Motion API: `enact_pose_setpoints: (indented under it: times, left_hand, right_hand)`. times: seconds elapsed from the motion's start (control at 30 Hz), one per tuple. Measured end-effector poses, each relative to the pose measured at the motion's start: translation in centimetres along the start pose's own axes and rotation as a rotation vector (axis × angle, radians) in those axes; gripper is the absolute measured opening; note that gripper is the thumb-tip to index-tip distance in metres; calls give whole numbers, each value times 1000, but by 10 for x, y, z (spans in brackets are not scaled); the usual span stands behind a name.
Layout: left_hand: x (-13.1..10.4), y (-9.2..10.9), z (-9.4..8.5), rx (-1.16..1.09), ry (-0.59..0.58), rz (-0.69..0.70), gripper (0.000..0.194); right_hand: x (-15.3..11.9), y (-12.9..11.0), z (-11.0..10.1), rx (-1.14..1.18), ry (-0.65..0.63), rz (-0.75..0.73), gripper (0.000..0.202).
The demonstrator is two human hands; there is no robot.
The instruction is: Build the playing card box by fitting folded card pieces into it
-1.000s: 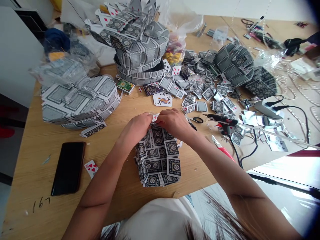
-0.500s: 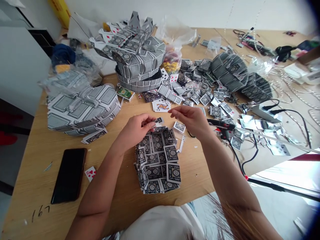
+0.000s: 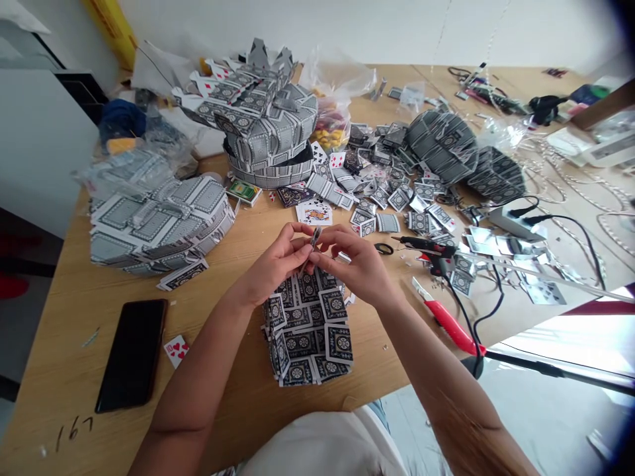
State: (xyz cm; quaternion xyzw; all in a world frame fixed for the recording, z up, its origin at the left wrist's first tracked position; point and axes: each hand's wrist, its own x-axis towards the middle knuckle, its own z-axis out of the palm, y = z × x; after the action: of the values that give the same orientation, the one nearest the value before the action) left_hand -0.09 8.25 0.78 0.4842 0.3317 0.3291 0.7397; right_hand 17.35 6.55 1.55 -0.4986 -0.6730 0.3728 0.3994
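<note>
Above the far end of a block-shaped model built from dark playing cards [image 3: 302, 340], my two hands meet fingertip to fingertip. My left hand [image 3: 280, 261] is closed, pinching a small bent piece of playing card [image 3: 316, 235] between thumb and fingers. From the other side, my right hand [image 3: 357, 264] closes its thumb and fingers on the same piece. Fingers cover most of it, so its full shape is hidden. The card model rests on the wooden table, its far end partly hidden under my hands.
Larger grey card models [image 3: 163, 221] stand left and behind. Loose folded cards [image 3: 397, 198] lie beyond my hands. To the right are a glue gun [image 3: 426, 246] with a cable, scissors [image 3: 383, 248] and a red-handled cutter [image 3: 449, 324]. A phone [image 3: 131, 354] lies left.
My right hand has moved left and down to meet my left hand at the small card piece. The red-handled cutter and the scissors have come into clearer view.
</note>
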Motion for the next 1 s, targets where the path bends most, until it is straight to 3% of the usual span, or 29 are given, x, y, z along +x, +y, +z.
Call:
enact_pose_setpoints:
  times: [0.33, 0.47, 0.53, 0.6, 0.67, 0.7, 0.77, 0.87, 1.0]
  left_hand:
    - [0, 3, -13, 259, 74, 98, 38]
    - [2, 2, -13, 226, 125, 66, 35]
    - [2, 2, -11, 170, 115, 29, 30]
    - [2, 2, -8, 121, 96, -9, 27]
    - [2, 2, -6, 95, 92, -22, 29]
    - [2, 2, -6, 85, 96, -18, 31]
    - [1, 4, -4, 67, 107, -5, 33]
    - [-1, 7, -2, 73, 120, -9, 29]
    - [-3, 10, -1, 119, 117, 0, 21]
  right_hand:
    - [3, 2, 3, -208, 36, -82, 8]
    - [6, -1, -4, -187, -50, -119, 14]
    - [5, 5, -13, -164, -48, -60, 17]
    - [-1, 21, -27, -244, 31, 68, 23]
    - [-12, 48, -43, -517, 154, 225, 28]
    - [-19, 63, -51, -684, 166, 297, 30]
    - [-34, 93, -65, -867, 68, 394, 32]
    - [-51, 123, -76, -857, -2, 383, 35]
    - [-54, 128, -78, -835, -9, 354, 36]
